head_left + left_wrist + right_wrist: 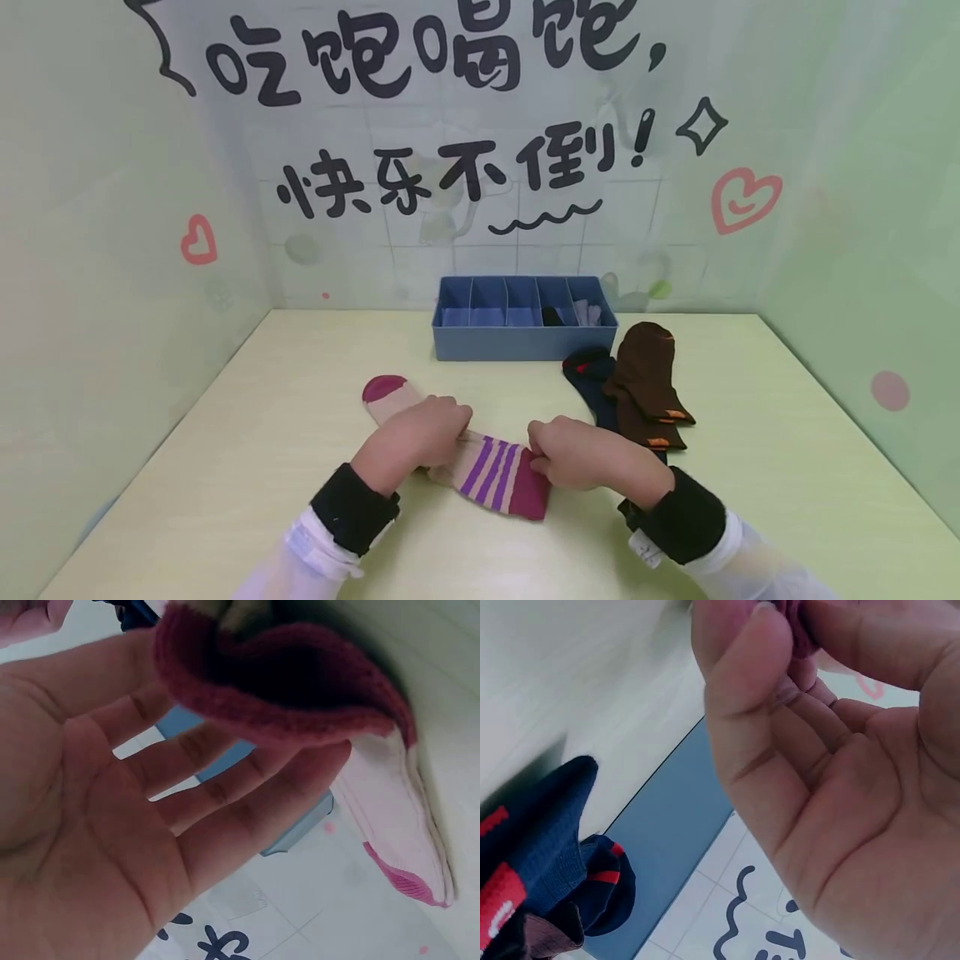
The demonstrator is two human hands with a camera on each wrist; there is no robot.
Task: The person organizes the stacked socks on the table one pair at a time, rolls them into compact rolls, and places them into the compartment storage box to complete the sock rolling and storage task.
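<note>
A beige sock [480, 475] with purple stripes, a maroon cuff and a maroon toe lies slantwise on the table. My left hand [427, 433] grips it near the middle in the head view. From the left wrist, a maroon cuff [300, 724] gapes above the fingers of that hand, and the toe [412, 881] lies beyond. At the cuff's right end, my right hand [577, 454] pinches the maroon edge [802, 637] between thumb and forefinger. Whether one sock or two lie together is hard to tell, because the hands cover part.
Behind the hands stands a blue divided box [517, 343], with a dark item [552, 317] and a light grey item [588, 313] in its right compartments. Brown socks [647, 367] lie over navy socks [588, 379] just beyond my right hand. Printed walls enclose the table [247, 467].
</note>
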